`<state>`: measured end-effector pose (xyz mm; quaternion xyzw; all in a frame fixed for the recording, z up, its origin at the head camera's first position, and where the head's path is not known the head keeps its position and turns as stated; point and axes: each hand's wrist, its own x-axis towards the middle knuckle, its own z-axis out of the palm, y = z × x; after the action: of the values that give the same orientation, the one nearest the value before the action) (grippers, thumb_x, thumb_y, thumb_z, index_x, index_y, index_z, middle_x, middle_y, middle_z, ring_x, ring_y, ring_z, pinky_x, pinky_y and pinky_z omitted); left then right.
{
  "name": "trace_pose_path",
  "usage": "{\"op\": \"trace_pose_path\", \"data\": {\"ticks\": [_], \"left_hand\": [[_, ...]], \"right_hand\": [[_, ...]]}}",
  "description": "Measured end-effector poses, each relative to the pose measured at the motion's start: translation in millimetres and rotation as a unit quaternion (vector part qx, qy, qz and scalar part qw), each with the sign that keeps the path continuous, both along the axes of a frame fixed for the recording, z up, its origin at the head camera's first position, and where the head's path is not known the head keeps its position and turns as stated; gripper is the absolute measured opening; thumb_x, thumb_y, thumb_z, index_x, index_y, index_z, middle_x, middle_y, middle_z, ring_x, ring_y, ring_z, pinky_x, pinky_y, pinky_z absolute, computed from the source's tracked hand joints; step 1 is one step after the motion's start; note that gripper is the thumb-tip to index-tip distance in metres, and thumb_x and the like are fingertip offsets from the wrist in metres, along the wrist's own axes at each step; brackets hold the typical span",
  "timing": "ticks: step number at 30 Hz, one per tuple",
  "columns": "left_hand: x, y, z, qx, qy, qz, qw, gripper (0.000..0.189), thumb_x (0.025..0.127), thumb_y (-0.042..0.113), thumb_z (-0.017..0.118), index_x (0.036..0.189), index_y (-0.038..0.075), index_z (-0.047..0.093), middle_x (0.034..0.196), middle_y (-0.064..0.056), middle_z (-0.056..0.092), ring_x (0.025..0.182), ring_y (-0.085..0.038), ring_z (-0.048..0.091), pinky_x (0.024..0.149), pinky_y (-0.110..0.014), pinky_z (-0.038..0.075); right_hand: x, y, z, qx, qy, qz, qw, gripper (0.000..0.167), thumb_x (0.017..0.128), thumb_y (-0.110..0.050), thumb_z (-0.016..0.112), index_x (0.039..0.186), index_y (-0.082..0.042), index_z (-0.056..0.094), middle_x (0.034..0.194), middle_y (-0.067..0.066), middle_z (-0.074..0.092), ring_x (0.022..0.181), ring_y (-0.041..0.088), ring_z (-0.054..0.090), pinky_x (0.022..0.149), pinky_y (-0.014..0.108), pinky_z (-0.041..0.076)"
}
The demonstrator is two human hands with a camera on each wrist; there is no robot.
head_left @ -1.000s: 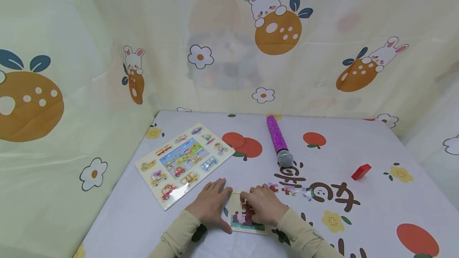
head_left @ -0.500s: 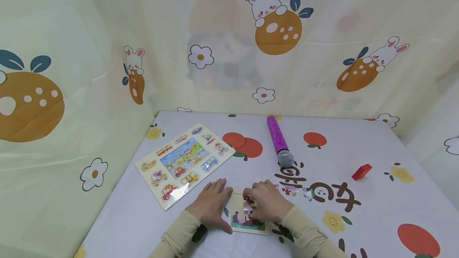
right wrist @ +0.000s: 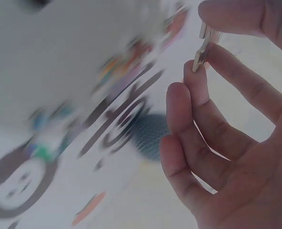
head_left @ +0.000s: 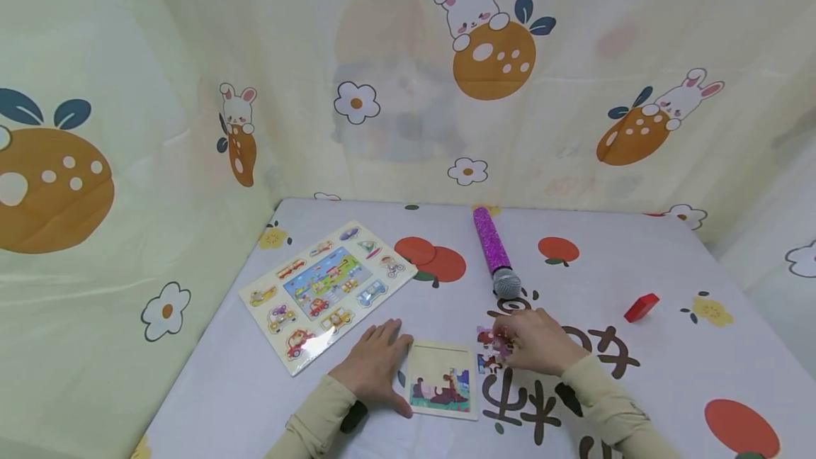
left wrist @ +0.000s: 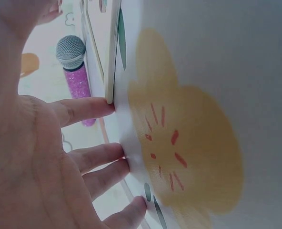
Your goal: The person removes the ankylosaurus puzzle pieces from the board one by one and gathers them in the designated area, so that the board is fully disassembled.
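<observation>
A small wooden jigsaw tray [head_left: 440, 356] lies flat on the table, with fitted picture pieces [head_left: 446, 394] across its lower part and bare wood above. My left hand [head_left: 376, 368] rests at the tray's left side, fingers spread. In the left wrist view one fingertip touches the tray's edge [left wrist: 113, 57], and the others meet the tablecloth. To the right of the tray, my right hand [head_left: 538, 342] pinches a thin jigsaw piece [right wrist: 200, 55] between thumb and fingers. Loose jigsaw pieces [head_left: 488, 363] lie beside that hand, which partly covers them.
Behind my left hand is a larger vehicle puzzle board [head_left: 328, 296]. A purple glitter microphone [head_left: 494, 250] lies beyond the right hand, and a red block [head_left: 641, 308] stands farther right. A printed curtain [head_left: 395, 91] hangs behind the table.
My right hand has moved right, off the tray to the loose pieces, carrying a jigsaw piece. The tray's picture now shows uncovered. My left hand has stayed in place.
</observation>
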<state>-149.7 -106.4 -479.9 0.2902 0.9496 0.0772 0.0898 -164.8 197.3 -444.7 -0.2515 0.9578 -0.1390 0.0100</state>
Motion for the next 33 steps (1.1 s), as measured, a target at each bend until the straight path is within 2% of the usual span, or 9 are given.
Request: {"op": "trace_pose_path", "data": {"ticks": [6, 7, 11, 14, 18, 23, 26, 33], "left_hand": [[-0.8, -0.3, -1.0, 0.002, -0.003, 0.003, 1.0000, 0.110, 0.051, 0.067, 0.083, 0.140, 0.016, 0.044, 0.151, -0.015, 0.033, 0.142, -0.031, 0.028, 0.117, -0.047, 0.025], [-0.9, -0.3, -1.2, 0.002, -0.004, 0.003, 1.0000, 0.110, 0.051, 0.068, 0.082, 0.140, 0.016, 0.044, 0.152, -0.015, 0.032, 0.142, -0.031, 0.028, 0.117, -0.047, 0.025], [-1.0, 0.2, -1.8, 0.001, -0.003, 0.001, 1.0000, 0.110, 0.051, 0.068, 0.082, 0.140, 0.015, 0.044, 0.152, -0.015, 0.032, 0.142, -0.031, 0.028, 0.117, -0.047, 0.025], [-0.7, 0.3, -1.0, 0.003, -0.008, 0.001, 1.0000, 0.110, 0.051, 0.067, 0.083, 0.140, 0.015, 0.044, 0.152, -0.015, 0.032, 0.142, -0.031, 0.028, 0.117, -0.048, 0.025], [-0.7, 0.3, 0.0, 0.005, -0.014, 0.004, 0.9999, 0.110, 0.051, 0.067, 0.083, 0.140, 0.015, 0.044, 0.152, -0.015, 0.032, 0.142, -0.031, 0.028, 0.117, -0.048, 0.024], [-1.8, 0.5, -2.0, 0.003, -0.012, 0.004, 0.9999, 0.111, 0.051, 0.068, 0.083, 0.141, 0.015, 0.044, 0.152, -0.015, 0.032, 0.142, -0.031, 0.027, 0.118, -0.048, 0.024], [-1.7, 0.6, -3.7, 0.003, -0.007, 0.001, 1.0000, 0.111, 0.050, 0.069, 0.082, 0.140, 0.015, 0.044, 0.152, -0.015, 0.032, 0.142, -0.031, 0.028, 0.117, -0.048, 0.025], [-2.0, 0.2, -3.1, -0.003, -0.005, 0.001, 1.0000, 0.111, 0.051, 0.069, 0.081, 0.140, 0.016, 0.044, 0.152, -0.015, 0.032, 0.142, -0.031, 0.027, 0.117, -0.047, 0.025]], "right_hand": [[0.7, 22.0, -0.7, 0.011, -0.025, -0.023, 0.9994, 0.030, 0.064, -0.013, 0.080, 0.091, -0.018, 0.068, 0.075, -0.011, 0.061, 0.068, 0.008, 0.052, 0.071, 0.038, 0.048], [0.8, 23.5, -1.2, 0.009, -0.028, -0.022, 0.9993, 0.031, 0.064, -0.012, 0.081, 0.092, -0.017, 0.069, 0.075, -0.011, 0.060, 0.068, 0.009, 0.052, 0.070, 0.037, 0.048], [3.1, 25.1, -3.7, -0.002, -0.053, -0.027, 0.9983, 0.033, 0.063, -0.010, 0.081, 0.093, -0.017, 0.069, 0.076, -0.012, 0.059, 0.070, 0.011, 0.052, 0.069, 0.035, 0.048], [6.6, 22.8, -5.7, 0.000, -0.077, -0.039, 0.9963, 0.034, 0.064, -0.011, 0.083, 0.094, -0.018, 0.069, 0.080, -0.011, 0.060, 0.076, 0.012, 0.053, 0.076, 0.040, 0.049], [10.8, 19.2, -9.0, 0.012, -0.081, -0.038, 0.9959, 0.037, 0.062, -0.014, 0.084, 0.097, -0.018, 0.070, 0.082, -0.011, 0.060, 0.079, 0.011, 0.051, 0.081, 0.045, 0.047], [13.2, 18.9, -13.9, 0.009, -0.058, -0.004, 0.9982, 0.034, 0.061, -0.014, 0.083, 0.091, -0.019, 0.069, 0.078, -0.013, 0.059, 0.074, 0.008, 0.050, 0.070, 0.035, 0.046], [14.7, 19.9, -16.5, 0.005, -0.060, 0.005, 0.9982, 0.032, 0.061, -0.013, 0.082, 0.088, -0.021, 0.067, 0.076, -0.014, 0.058, 0.070, 0.006, 0.049, 0.064, 0.030, 0.045], [16.8, 22.5, -20.5, 0.003, -0.042, 0.021, 0.9989, 0.032, 0.062, -0.015, 0.082, 0.089, -0.021, 0.067, 0.075, -0.013, 0.058, 0.068, 0.005, 0.048, 0.061, 0.028, 0.045]]}}
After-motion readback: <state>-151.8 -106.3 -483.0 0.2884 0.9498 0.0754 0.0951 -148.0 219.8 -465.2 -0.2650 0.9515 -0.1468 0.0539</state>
